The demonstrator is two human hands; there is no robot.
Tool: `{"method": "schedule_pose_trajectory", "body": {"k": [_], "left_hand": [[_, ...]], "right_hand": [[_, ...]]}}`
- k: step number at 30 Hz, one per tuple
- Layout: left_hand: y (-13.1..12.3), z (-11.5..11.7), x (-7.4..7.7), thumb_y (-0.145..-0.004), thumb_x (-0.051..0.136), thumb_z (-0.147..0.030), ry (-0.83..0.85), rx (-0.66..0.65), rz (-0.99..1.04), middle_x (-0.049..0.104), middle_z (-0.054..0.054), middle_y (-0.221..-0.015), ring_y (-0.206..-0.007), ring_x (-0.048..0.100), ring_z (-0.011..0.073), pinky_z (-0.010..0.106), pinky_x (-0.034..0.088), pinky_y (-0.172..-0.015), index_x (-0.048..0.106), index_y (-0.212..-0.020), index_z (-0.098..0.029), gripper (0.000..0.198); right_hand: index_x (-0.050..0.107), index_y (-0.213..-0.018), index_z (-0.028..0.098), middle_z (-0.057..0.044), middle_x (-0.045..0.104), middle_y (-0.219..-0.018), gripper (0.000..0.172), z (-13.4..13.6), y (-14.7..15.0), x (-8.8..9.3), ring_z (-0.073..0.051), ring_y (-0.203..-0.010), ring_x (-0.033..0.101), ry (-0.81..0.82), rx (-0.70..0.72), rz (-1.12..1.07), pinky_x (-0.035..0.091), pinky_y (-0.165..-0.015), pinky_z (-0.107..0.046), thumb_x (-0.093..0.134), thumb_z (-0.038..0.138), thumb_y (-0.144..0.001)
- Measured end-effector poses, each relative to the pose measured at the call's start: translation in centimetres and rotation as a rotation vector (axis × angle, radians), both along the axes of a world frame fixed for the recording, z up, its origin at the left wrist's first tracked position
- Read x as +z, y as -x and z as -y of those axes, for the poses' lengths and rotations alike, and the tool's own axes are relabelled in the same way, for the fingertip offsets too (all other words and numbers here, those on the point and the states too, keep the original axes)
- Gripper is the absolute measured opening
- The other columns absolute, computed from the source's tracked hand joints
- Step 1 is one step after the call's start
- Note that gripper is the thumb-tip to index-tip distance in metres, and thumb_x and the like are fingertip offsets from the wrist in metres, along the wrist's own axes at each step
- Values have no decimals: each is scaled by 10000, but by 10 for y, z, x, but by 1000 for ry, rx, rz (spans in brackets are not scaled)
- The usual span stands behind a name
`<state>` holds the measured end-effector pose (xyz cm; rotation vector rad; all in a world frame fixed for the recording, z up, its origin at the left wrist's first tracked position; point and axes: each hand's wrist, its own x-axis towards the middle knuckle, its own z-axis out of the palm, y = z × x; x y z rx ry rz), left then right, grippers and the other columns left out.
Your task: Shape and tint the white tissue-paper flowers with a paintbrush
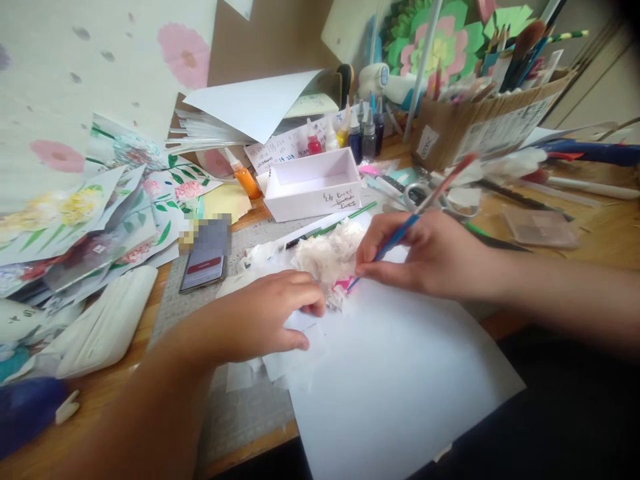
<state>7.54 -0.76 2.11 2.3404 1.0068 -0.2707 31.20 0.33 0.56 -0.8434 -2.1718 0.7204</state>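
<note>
My right hand (435, 257) pinches a slim blue paintbrush (399, 235), its tip down at a bright pink patch (343, 284) beside crumpled tissue (320, 257), near the far edge of a white sheet (395, 373). My left hand (265, 310), half open with fingers loosely curled, appears to grip nothing; I cannot tell whether it presses the paper scraps (300, 343) beneath. If they lie loose, a stroke could drag them; overly wet colour could stain the sheet.

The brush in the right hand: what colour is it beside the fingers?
The brush is blue there, best seen in the head view.
</note>
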Motion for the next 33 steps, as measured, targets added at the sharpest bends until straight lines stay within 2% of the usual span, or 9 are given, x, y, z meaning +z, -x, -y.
{"method": "schedule_pose_trajectory", "body": {"k": [4, 8, 13, 16, 19, 22, 26, 30, 33], "left_hand": [[-2, -1, -3, -742, 621, -203, 2, -62, 30, 515, -36, -843, -842, 491, 126, 221, 356, -736, 554, -742, -203, 67], [-1, -2, -3, -778, 579, -201, -7, -75, 65, 515, -39, -767, -781, 491, 117, 223, 356, -694, 529, -683, -188, 108], [2, -2, -1, -771, 570, -220, 28, 104, 149, 567, -53, -755, -694, 509, 105, 222, 379, -630, 502, -733, -199, 81], [3, -2, -2, -763, 587, -227, 50, 205, 254, 579, -41, -791, -738, 533, 116, 228, 404, -660, 496, -763, -202, 94], [1, -1, -7, -772, 590, -240, 54, 294, 366, 576, -18, -861, -798, 541, 132, 251, 424, -710, 516, -862, -212, 120], [-5, 0, -14, -802, 560, -268, 41, 410, 427, 558, -2, -854, -767, 542, 139, 267, 438, -685, 514, -984, -223, 193], [-14, 3, -21, -818, 540, -267, 55, 451, 494, 563, -1, -820, -767, 562, 153, 280, 453, -684, 493, -1090, -246, 278], [-19, 3, -26, -818, 530, -239, 11, 488, 478, 588, 22, -934, -855, 583, 175, 305, 466, -738, 513, -1093, -244, 276], [-20, 3, -28, -841, 504, -256, 36, 529, 453, 597, 11, -900, -817, 597, 165, 320, 477, -736, 506, -1094, -251, 253]], "right_hand": [[597, -729, 142, -44, 675, -723, 119, -1, 3, -2, -161, -686, 640, -13, -15, -49, 507, -654, -277, 656, 245, -740], [600, -738, 139, -45, 678, -730, 95, -3, 7, -5, -162, -685, 643, 64, 13, -11, 510, -656, -276, 655, 217, -737], [587, -716, 142, -43, 674, -719, 113, -2, 4, -2, -160, -666, 638, 134, 31, 13, 508, -619, -264, 655, 231, -728], [582, -718, 139, -49, 675, -727, 112, -1, 2, -1, -161, -671, 638, 151, 44, 13, 509, -632, -270, 647, 229, -735], [580, -721, 143, -45, 677, -736, 115, -1, 0, -3, -157, -674, 639, 136, 51, 18, 505, -639, -269, 652, 231, -734], [591, -727, 150, -32, 674, -731, 106, -1, -1, -4, -149, -671, 635, 115, 35, 16, 497, -632, -258, 658, 232, -732], [598, -737, 144, -32, 667, -713, 105, -2, -2, -4, -148, -668, 627, 133, 42, -7, 493, -629, -258, 655, 232, -735], [603, -753, 134, -38, 669, -724, 84, -2, -3, -3, -153, -693, 629, 173, 61, -15, 500, -660, -273, 649, 202, -734], [606, -754, 127, -41, 666, -721, 75, -2, -3, -2, -151, -694, 627, 171, 53, -13, 499, -660, -271, 646, 188, -735]]}}
